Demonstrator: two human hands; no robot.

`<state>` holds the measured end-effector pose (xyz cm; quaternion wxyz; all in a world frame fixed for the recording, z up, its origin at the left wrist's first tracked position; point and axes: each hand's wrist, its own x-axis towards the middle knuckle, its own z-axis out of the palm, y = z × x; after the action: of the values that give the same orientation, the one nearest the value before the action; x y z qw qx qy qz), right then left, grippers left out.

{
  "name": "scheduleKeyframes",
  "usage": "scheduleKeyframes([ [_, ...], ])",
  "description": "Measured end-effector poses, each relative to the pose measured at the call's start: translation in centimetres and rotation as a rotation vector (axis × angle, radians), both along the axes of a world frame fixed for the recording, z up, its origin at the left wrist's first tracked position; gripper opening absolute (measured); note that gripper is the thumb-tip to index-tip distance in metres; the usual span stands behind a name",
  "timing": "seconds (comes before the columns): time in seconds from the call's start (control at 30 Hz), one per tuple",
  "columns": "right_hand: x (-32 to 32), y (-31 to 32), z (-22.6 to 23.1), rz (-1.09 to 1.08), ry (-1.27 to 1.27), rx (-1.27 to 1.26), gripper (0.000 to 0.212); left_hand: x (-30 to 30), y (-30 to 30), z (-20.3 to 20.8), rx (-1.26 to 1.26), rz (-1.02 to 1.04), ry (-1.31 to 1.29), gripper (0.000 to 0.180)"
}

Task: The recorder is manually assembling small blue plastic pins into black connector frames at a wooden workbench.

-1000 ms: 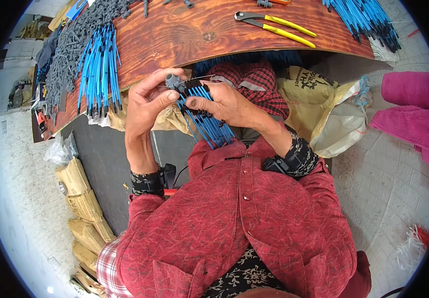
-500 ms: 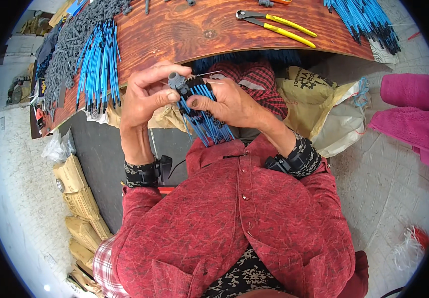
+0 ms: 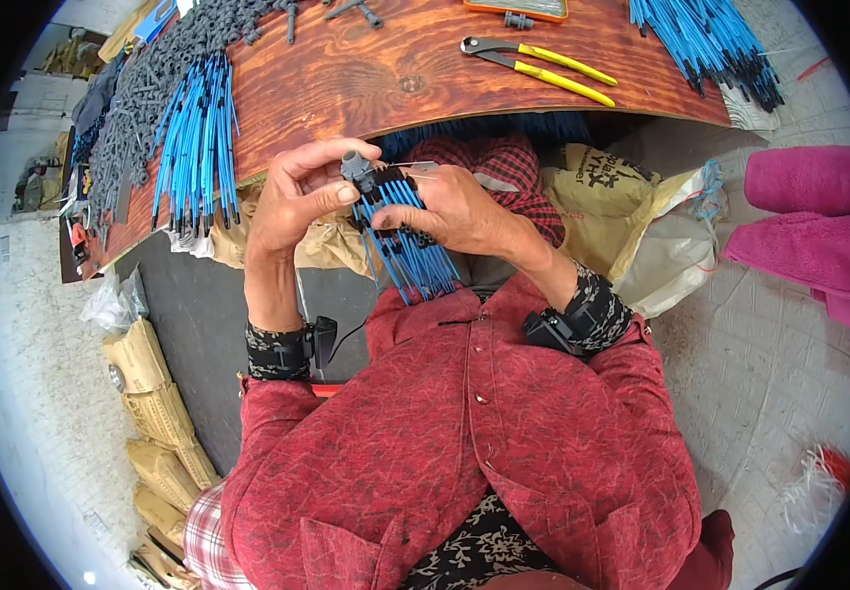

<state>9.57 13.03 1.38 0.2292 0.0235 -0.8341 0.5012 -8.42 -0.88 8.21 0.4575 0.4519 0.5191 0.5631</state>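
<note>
My left hand (image 3: 292, 202) pinches a grey ribbed plastic fitting (image 3: 353, 163) between thumb and fingers, at the top of a bundle of thin blue rods (image 3: 413, 264) with black ends. Wrapped round that bundle is my right hand (image 3: 454, 208), its thumb lying across the rods. The rods slant down toward my lap. A thin, pale wire-like piece sticks out past my right fingers; what it belongs to is hidden. Both hands are close together, just in front of the table edge.
On the wooden table (image 3: 385, 64) lie yellow-handled pliers (image 3: 564, 85), a heap of grey fittings (image 3: 135, 113) and more blue rods (image 3: 199, 138) at left, others (image 3: 705, 49) at right. Sacks (image 3: 597, 182) stand below; purple towels (image 3: 808, 182) are at right.
The whole view has shifted slightly, so the table sits a little lower in the picture. Both hands keep their grips on the fitting and the bundle.
</note>
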Motion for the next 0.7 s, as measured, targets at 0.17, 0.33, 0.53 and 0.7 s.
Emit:
scheduleKeyframes([
  [0.17,-0.3,-0.3,-0.2,-0.02,0.047,-0.085,0.046,0.2,0.0,-0.4,0.014,0.03,-0.003,0.045],
  [0.33,0.6,-1.2,0.0,-0.112,0.038,-0.131,0.054,-0.2,-0.1,-0.7,-0.002,0.043,0.012,0.046],
  [0.53,1.4,-1.5,1.0,-0.147,-0.04,-0.142,0.044,-0.2,-0.4,-0.9,0.016,0.049,-0.013,0.047],
  [0.7,1.3,-0.9,1.2,-0.088,-0.083,-0.157,0.045,-0.2,-0.4,-0.5,0.012,-0.005,0.012,0.046],
])
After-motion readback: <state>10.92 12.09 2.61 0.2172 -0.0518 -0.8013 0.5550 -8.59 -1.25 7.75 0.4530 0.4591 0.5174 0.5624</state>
